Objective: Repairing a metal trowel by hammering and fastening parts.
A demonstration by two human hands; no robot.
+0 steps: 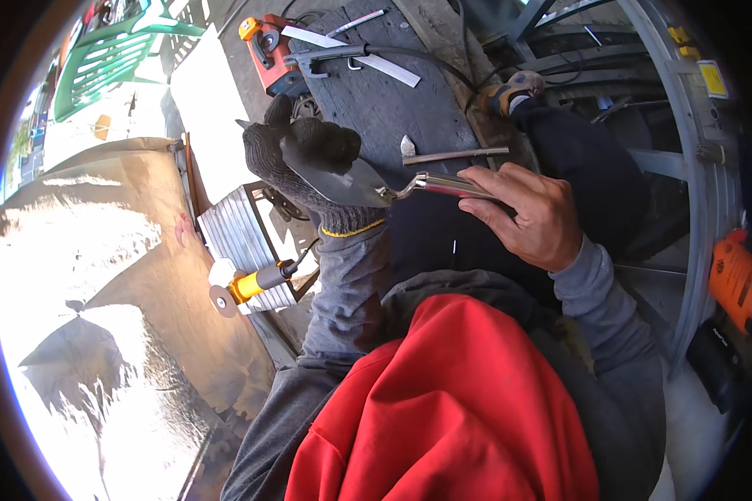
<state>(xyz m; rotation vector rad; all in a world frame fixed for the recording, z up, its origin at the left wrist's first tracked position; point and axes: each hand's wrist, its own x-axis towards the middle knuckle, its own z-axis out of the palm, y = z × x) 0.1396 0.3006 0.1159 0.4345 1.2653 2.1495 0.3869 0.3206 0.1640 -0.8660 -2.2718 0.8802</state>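
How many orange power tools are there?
3. An angle grinder with an orange body lies left of the gloved left hand; a red-orange tool sits at the top; an orange drill is at the right edge. Others may be hidden.

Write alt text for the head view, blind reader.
A trowel is held between both hands: the bare right hand grips its handle, the gloved left hand cups the blade. Below the left hand an angle grinder lies by a ribbed metal sheet; a red sweatshirt fills the foreground.
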